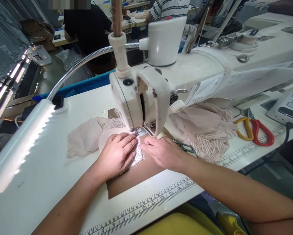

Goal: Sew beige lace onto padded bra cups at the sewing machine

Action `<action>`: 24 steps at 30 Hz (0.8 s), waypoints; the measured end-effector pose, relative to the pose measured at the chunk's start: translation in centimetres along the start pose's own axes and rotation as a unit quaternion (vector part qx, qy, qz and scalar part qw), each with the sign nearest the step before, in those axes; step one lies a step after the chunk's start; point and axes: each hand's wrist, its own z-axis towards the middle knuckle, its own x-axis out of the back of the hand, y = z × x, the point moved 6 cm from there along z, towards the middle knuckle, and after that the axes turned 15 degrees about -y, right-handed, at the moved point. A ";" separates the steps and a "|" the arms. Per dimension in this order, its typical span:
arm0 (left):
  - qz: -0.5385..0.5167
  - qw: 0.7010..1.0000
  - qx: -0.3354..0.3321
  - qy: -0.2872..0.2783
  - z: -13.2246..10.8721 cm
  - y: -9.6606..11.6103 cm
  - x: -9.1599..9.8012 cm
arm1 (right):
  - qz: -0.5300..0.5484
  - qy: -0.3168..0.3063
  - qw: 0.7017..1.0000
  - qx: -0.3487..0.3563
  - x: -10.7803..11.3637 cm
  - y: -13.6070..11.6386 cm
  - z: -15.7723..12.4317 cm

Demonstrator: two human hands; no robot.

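Observation:
A white sewing machine stands over the work, its needle area partly hidden by my fingertips. My left hand lies flat, fingers stretched out, on pale fabric beside the presser foot. Under and between my hands runs a strip of whitish lace, brightly lit. My right hand is closed on the other side of the strip, its fingers curled and tips close to the lace edge; what they pinch is hidden. Beige fabric with lace spreads left of the needle. Beneath the work is a brown plate.
Crumpled beige lace fabric lies right of the machine, near scissors with red and yellow handles. A lit lamp reaches in from the left. Ruler markings line the table's front edge. Two people sit beyond the machine.

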 end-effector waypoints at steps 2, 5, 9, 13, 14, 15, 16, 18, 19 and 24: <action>0.000 1.000 0.007 -0.010 0.1 -0.2 -0.1 | -0.006 -0.002 1.000 -0.018 0.0 0.1 0.1; 0.007 1.000 0.017 -0.016 0.2 -0.5 -0.1 | -0.009 0.011 0.999 -0.033 0.0 0.3 0.1; 0.017 0.999 0.025 -0.019 0.1 -0.6 -0.3 | 0.001 0.057 0.998 -0.004 0.0 0.5 -0.4; 0.009 1.000 0.023 -0.018 0.1 -0.5 -0.3 | 0.010 0.066 0.996 0.051 -0.2 0.2 -1.0; 0.008 1.000 0.023 -0.018 0.1 -0.5 -0.3 | 0.012 0.061 0.996 0.063 -0.3 0.1 -1.1; 0.008 1.000 0.023 -0.018 0.1 -0.5 -0.3 | 0.012 0.054 0.996 0.074 -0.3 -0.1 -1.2; 0.008 1.000 0.023 -0.018 0.2 -0.4 -0.2 | 0.011 0.047 0.995 0.083 -0.4 -0.2 -1.2; 0.008 1.000 0.023 -0.017 0.2 -0.4 -0.2 | 0.003 0.037 0.995 0.092 -0.4 -0.6 -1.2; 0.007 1.000 0.022 -0.014 0.1 -0.4 -0.2 | -0.004 0.032 0.995 0.092 -0.4 -0.7 -1.2; 0.000 1.000 -0.007 0.010 -0.2 -0.5 -0.1 | -0.028 0.035 0.995 0.090 -0.3 -1.1 -1.1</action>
